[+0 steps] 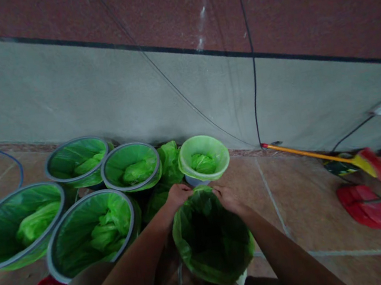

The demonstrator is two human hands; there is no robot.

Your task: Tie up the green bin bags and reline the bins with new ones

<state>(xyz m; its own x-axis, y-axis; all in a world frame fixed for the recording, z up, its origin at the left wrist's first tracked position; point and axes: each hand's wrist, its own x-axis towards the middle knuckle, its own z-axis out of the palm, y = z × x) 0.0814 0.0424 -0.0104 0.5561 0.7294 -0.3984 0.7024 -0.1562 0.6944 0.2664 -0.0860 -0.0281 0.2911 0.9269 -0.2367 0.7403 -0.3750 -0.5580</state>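
Observation:
In front of me stands a bin lined with a green plastic bag [219,277], its inside dark. At its far rim my left hand [179,196] pinches the bag's edge from the left. My right hand [227,198] grips the same edge on the right, a short way across from the other. The bin beneath the bag is mostly hidden. Just beyond my hands is a small pale bin [221,152] with a green liner and a bunched green bag [204,163] inside. Loose green plastic [169,162] lies to the left of that bin.
Several grey-rimmed bins, such as the near one [52,260], stand at left with green liners. A wall [95,90] with hanging cables runs behind. At right lie a broom [308,155] and a red dustpan [360,207] on the tiled floor [307,220].

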